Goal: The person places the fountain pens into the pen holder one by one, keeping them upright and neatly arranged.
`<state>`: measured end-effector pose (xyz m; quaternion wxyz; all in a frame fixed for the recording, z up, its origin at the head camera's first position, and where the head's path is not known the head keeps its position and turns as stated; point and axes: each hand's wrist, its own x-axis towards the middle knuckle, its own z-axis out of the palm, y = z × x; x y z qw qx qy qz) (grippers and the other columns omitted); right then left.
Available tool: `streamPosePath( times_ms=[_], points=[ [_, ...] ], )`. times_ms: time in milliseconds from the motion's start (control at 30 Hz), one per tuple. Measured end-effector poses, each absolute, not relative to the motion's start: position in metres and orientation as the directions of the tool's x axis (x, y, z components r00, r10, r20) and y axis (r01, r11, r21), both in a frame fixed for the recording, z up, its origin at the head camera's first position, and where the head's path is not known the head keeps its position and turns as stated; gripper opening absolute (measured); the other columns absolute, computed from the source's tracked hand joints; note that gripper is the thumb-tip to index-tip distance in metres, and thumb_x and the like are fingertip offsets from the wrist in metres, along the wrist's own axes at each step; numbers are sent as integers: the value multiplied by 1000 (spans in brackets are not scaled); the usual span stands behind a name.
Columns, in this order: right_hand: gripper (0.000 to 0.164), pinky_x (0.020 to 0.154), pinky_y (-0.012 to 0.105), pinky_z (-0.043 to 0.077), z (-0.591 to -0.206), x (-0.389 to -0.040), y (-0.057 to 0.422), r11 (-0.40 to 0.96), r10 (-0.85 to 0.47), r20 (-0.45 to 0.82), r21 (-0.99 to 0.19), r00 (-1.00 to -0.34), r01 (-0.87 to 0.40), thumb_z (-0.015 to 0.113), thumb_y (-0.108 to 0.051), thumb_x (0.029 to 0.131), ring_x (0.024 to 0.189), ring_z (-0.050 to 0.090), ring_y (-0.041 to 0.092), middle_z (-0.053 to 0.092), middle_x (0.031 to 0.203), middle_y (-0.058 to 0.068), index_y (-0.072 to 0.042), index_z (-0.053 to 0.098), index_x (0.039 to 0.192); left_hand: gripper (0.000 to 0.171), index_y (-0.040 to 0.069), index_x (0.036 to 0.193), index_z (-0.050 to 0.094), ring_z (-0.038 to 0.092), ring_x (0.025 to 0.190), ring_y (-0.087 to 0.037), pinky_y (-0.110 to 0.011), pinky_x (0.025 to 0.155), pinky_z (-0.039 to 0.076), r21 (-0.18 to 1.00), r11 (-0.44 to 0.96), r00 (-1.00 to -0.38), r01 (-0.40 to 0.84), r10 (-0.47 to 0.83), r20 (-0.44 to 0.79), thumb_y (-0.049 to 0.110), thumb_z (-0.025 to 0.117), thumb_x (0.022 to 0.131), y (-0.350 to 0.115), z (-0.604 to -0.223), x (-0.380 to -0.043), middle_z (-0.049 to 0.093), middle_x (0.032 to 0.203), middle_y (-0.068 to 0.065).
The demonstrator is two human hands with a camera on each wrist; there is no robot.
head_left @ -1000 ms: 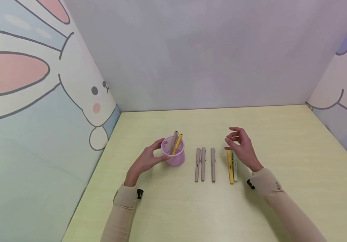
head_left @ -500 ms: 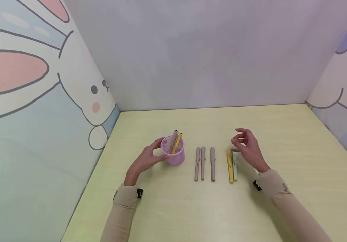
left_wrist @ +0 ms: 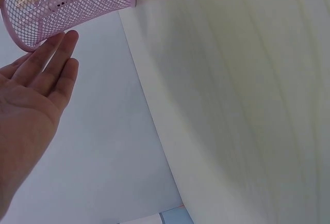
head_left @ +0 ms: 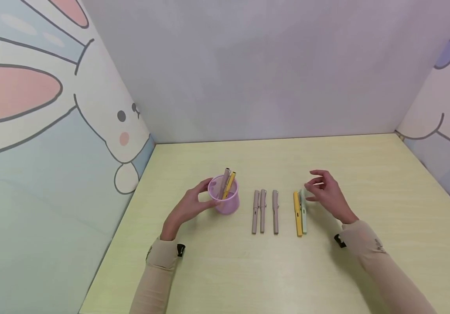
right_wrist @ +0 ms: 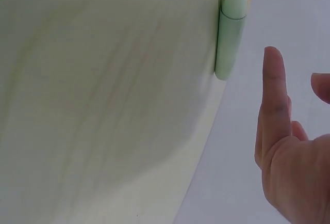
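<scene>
The left hand [head_left: 187, 207] is pinching a pink mesh cup [head_left: 229, 206] holding two leaning pens [head_left: 230, 184]. Rightward on the table [head_left: 225, 274], three mauve-grey pens [head_left: 262, 213], a yellow pen [head_left: 298, 213] and a mint pen [head_left: 304, 216] are lying, the right hand [head_left: 330, 196] hovering alongside, loosely spread.

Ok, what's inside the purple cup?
A yellow pen and a mauve pen lean inside the purple cup. In the head view, its near wall covers their lower ends.
</scene>
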<state>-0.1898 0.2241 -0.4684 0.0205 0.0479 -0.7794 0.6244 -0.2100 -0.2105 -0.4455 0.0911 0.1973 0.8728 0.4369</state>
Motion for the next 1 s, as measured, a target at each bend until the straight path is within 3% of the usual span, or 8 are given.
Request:
streamPosePath(
  times_ms=[467, 1000],
  points=[
    [59, 74, 41, 62, -466, -186, 233, 291, -96, -123, -953, -988, 90, 59, -8, 105, 100, 59, 26, 48, 120, 27, 12, 27, 151, 78, 16, 159, 39, 46, 141, -34, -67, 111, 34, 804, 540, -907, 250, 422, -2, 36, 77, 94, -210, -444, -210, 52, 153, -10],
    [64, 77, 39, 62, -469, -183, 236, 324, -151, -224, -931, -963, 166, 60, -10, 105, 103, 62, 30, 45, 129, 31, 16, 24, 151, 79, 17, 160, 39, 47, 141, -32, -66, 112, 33, 793, 552, -907, 257, 421, 1, 40, 76, 93, -210, -445, -211, 52, 153, -9]
  ],
)
